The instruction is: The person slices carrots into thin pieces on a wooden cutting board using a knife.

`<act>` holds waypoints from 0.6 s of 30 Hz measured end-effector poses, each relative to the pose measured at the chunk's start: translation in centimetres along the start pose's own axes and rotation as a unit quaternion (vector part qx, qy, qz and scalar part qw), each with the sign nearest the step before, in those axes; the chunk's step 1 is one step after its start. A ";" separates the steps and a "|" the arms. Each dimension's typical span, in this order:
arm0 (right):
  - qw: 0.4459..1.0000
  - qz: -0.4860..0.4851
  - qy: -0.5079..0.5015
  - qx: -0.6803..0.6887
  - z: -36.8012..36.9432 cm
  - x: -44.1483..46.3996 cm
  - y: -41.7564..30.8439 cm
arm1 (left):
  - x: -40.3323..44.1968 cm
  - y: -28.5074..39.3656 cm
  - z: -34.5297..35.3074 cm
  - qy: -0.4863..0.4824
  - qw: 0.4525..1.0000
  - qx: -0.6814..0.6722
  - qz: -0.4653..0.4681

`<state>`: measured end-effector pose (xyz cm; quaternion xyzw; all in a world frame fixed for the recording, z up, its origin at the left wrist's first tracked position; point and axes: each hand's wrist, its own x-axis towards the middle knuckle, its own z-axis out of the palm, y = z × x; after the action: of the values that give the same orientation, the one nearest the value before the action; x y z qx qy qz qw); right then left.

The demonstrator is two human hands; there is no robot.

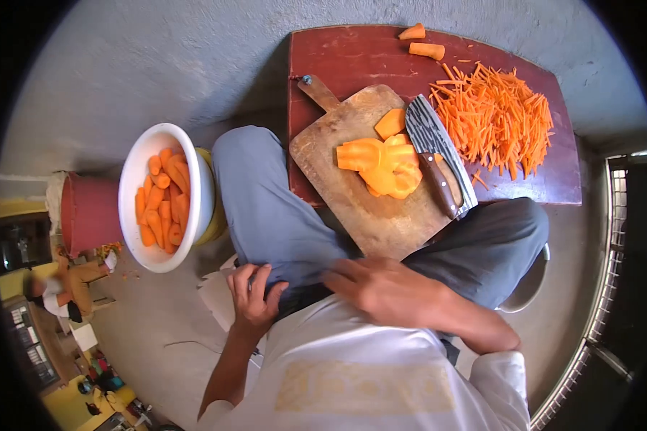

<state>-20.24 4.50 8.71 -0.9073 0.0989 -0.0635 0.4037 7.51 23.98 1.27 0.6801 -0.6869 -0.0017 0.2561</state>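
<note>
My left hand (pixel 252 296) rests on my left thigh by the lap, fingers loosely apart and nothing in them; a ring shows on one finger. My right hand (pixel 377 291) lies across my lap at the front of my shirt, its fingers smeared by motion. Beyond the hands, a wooden cutting board (pixel 331 147) tilts from the table down toward my lap. Flat carrot slices (pixel 384 167) lie in an overlapping pile on it. A cleaver (pixel 431 118) with a brown handle rests on the board's right side, neither hand touching it.
A red table (pixel 352 54) bears a heap of shredded carrot (pixel 492 118) and two carrot pieces (pixel 426 50). To my left stands a white basin (pixel 127 197) of peeled carrots (pixel 164 201), near a red bucket (pixel 90 212). A seated person (pixel 79 287) is in the background.
</note>
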 end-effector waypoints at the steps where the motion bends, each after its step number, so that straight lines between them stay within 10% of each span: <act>1: 1.000 -0.011 0.017 0.018 2.0 2.0 0.9 | -1.0 -0.1 0.0 0.000 0.999 -0.011 -0.032; 12: 0.997 -0.026 -0.024 -0.066 7.2 6.6 3.1 | -5.6 -0.9 2.0 0.098 0.886 -0.317 -0.324; 18: 0.996 0.044 -0.049 -0.055 6.5 6.7 3.9 | -9.3 -1.8 0.9 0.014 0.898 -0.315 -0.307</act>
<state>-12.96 5.08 1.76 -0.9248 0.1226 0.0046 0.3601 8.34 32.26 -3.41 0.7405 -0.4042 -0.2872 0.4536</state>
